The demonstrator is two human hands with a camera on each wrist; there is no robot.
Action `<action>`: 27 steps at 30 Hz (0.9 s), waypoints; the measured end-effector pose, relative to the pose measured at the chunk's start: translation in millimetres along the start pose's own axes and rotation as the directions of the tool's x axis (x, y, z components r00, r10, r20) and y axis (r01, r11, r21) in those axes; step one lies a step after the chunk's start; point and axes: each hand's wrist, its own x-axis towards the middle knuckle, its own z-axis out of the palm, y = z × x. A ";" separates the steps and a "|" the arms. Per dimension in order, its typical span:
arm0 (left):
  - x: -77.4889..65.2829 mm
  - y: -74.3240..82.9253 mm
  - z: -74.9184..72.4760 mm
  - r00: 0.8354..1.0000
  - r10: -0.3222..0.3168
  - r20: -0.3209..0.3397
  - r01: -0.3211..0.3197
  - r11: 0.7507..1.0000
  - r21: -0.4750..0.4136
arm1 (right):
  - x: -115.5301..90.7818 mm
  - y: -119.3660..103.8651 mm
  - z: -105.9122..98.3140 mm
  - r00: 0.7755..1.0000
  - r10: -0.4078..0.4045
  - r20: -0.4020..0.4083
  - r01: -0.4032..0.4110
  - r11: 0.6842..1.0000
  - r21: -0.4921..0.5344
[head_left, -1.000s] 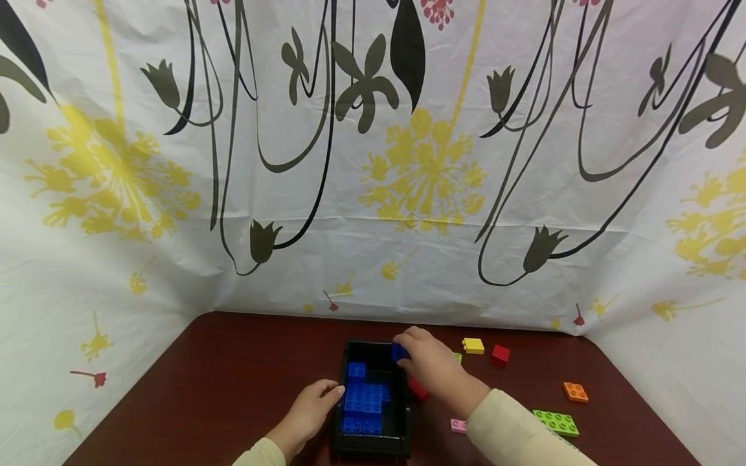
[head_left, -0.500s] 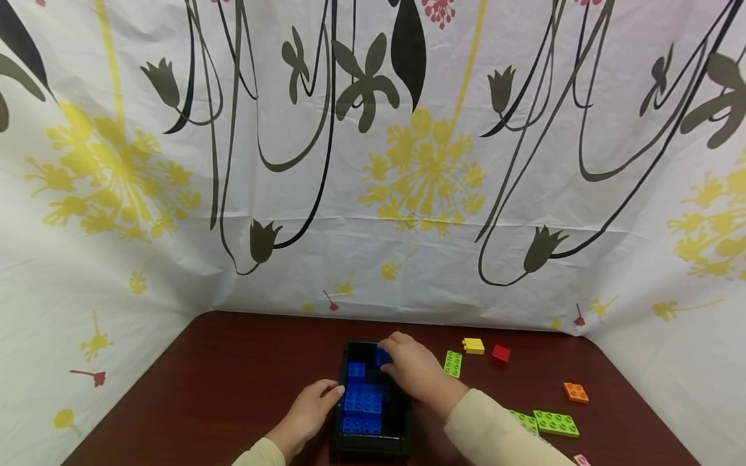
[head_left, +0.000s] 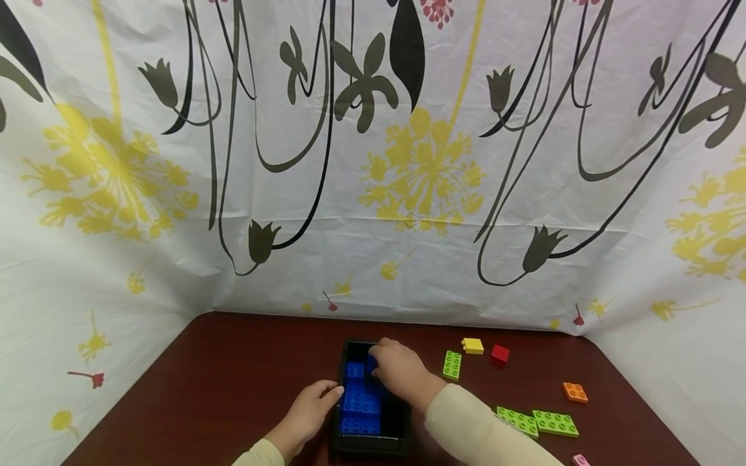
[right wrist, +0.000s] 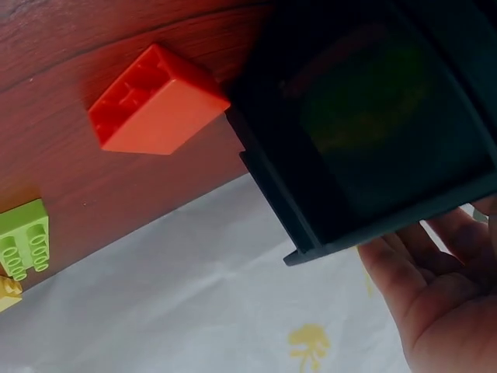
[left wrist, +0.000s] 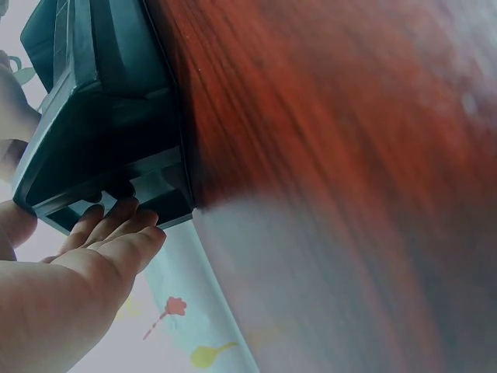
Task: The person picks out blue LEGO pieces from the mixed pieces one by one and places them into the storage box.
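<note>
A black bin (head_left: 370, 445) stands on the table with several blue bricks (head_left: 361, 400) inside, along its left side. My left hand (head_left: 311, 408) holds the bin's left edge, its thumb at the rim. In the left wrist view the fingers (left wrist: 128, 229) lie against the bin's outer wall. Over the far part of the bin, my right hand (head_left: 402, 370) pinches another blue brick (head_left: 370, 364), mostly covered by the fingers in the head view. The right wrist view shows the bin's dark side (right wrist: 357, 124) and the right hand behind its rim, hiding that brick.
Close beside the bin lies a red brick (right wrist: 163, 116). Farther right are a green brick (head_left: 452, 364), a yellow brick (head_left: 473, 345), another red brick (head_left: 500, 354) and an orange brick (head_left: 575, 391). Two green bricks (head_left: 555, 422) and a pink one (head_left: 580, 460) sit nearer the front.
My right hand has carried the blue brick from the bin's right rim leftward, in beside the blue bricks at the far end. The left hand has stayed on the bin.
</note>
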 end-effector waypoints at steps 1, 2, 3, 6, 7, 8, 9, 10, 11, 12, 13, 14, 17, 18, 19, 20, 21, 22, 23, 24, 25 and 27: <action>0.1 0.0 0.0 1.000 -0.004 0.006 0.004 1.000 -0.008 | 0.8 0.1 1.8 1.000 0.001 0.004 -0.001 1.000 -0.012; 0.2 0.1 0.0 1.000 -0.008 0.010 0.008 1.000 -0.015 | 1.6 0.3 3.7 1.000 0.003 0.011 -0.003 1.000 -0.021; 0.1 0.4 0.0 1.000 -0.011 0.017 0.011 1.000 -0.022 | 2.3 0.5 5.3 1.000 0.004 0.016 -0.004 1.000 -0.029; -0.3 0.8 -0.1 1.000 -0.014 0.023 0.015 0.999 -0.032 | 4.0 0.3 9.9 0.999 0.005 0.034 -0.003 0.999 -0.054; -0.4 1.0 -0.2 1.000 -0.015 0.024 0.016 0.999 -0.034 | 4.7 0.2 11.3 0.999 0.004 0.038 -0.002 0.998 -0.060; -0.5 1.0 -0.3 1.000 -0.016 0.025 0.017 0.999 -0.034 | 5.4 -0.2 12.4 0.999 0.005 0.045 -0.003 0.998 -0.063; -0.6 1.0 -0.4 1.000 -0.015 0.025 0.016 0.999 -0.036 | 6.0 -0.7 13.5 0.999 0.006 0.052 -0.003 0.998 -0.065; -0.6 0.8 -0.5 1.000 -0.014 0.024 0.015 0.999 -0.036 | 6.5 -1.3 14.5 0.998 0.008 0.058 -0.004 0.998 -0.066; -0.6 0.7 -0.5 1.000 -0.014 0.023 0.015 0.999 -0.037 | 7.2 -1.7 15.4 0.998 0.011 0.064 -0.006 0.998 -0.067; -0.6 0.6 -0.6 1.000 -0.013 0.023 0.014 0.999 -0.037 | 7.8 -2.1 16.3 0.998 0.011 0.068 -0.007 0.998 -0.067; -0.5 0.4 -0.7 1.000 -0.010 0.022 0.011 0.999 -0.038 | 8.4 -2.6 17.0 0.997 0.013 0.072 -0.008 0.998 -0.069; -0.4 0.3 -0.8 1.000 -0.008 0.020 0.009 0.999 -0.038 | 8.9 -3.2 17.7 0.997 0.015 0.075 -0.009 0.998 -0.069; 0.4 -0.3 -1.0 1.000 -0.011 0.016 0.011 0.999 -0.041 | 10.9 -3.4 20.3 0.997 0.018 0.075 -0.012 0.997 -0.080; 0.7 -0.6 -1.1 1.000 -0.013 0.016 0.013 0.999 -0.042 | 11.6 -3.3 21.3 0.997 0.018 0.075 -0.012 0.996 -0.083; 1.1 -0.8 -1.1 1.000 -0.016 0.016 0.017 0.999 -0.044 | 12.3 -3.1 22.3 0.997 0.020 0.075 -0.013 0.996 -0.085; 1.3 -1.1 -1.2 1.000 -0.017 0.015 0.018 0.999 -0.045 | 13.0 -2.7 23.4 0.997 0.020 0.075 -0.013 0.996 -0.087; 1.6 -1.3 -1.2 1.000 -0.019 0.015 0.020 0.999 -0.046 | 13.8 -2.3 24.5 0.997 0.020 0.075 -0.013 0.996 -0.088; 1.7 -1.5 -1.3 1.000 -0.018 0.015 0.019 0.999 -0.045 | 14.5 -2.0 25.5 0.997 0.019 0.074 -0.012 0.996 -0.089; 1.7 -1.7 -1.4 1.000 -0.016 0.014 0.017 0.999 -0.046 | 15.2 -1.8 26.4 0.997 0.018 0.075 -0.012 0.996 -0.088; 1.6 -1.8 -1.5 1.000 -0.014 0.015 0.014 0.999 -0.048 | 15.7 -1.7 27.2 0.997 0.018 0.077 -0.012 0.996 -0.088; 1.6 -2.0 -1.7 1.000 -0.010 0.016 0.011 0.999 -0.050 | 16.2 -1.7 27.9 0.997 0.019 0.078 -0.012 0.996 -0.086; 1.3 -2.2 -2.1 1.000 -0.004 0.017 0.005 0.999 -0.052 | 16.9 -1.9 28.9 0.997 0.020 0.080 -0.013 0.996 -0.085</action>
